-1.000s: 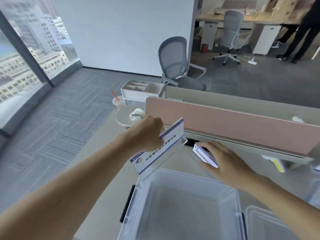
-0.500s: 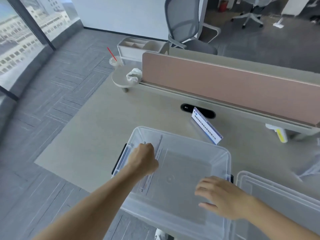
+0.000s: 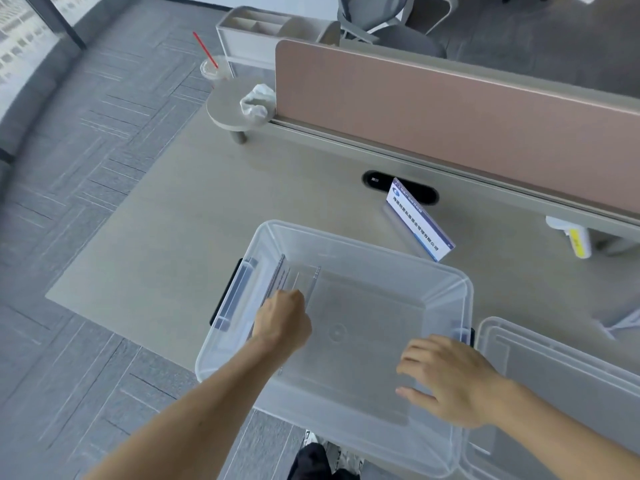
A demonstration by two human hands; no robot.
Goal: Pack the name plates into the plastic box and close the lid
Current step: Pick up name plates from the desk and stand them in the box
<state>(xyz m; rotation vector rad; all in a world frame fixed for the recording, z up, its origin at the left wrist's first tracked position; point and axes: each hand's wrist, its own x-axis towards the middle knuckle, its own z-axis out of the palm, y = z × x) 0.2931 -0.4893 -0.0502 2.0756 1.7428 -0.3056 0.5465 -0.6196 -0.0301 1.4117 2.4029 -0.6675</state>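
A clear plastic box [image 3: 460,282] stands open at the desk's near edge. Inside it, my left hand [image 3: 282,320] is closed on a clear acrylic name plate [image 3: 281,277] that stands on edge against the box's left wall. My right hand [image 3: 446,377] hovers over the box's right side with fingers spread, holding nothing. A second name plate [image 3: 419,223] with blue and white print lies tilted on the desk behind the box. The box's clear lid [image 3: 561,368] lies flat to the right of the box.
A pink divider panel [image 3: 450,109] runs along the back of the desk [image 3: 166,244]. A small round shelf holds crumpled paper [image 3: 256,103]; a cup with a red straw [image 3: 213,69] stands beyond. A white and yellow object [image 3: 571,237] sits at the right. The desk's left edge drops to carpet.
My left hand carried a name plate from above the desk down into the box and set it against the left wall. My right hand left the other plate and moved over the box.
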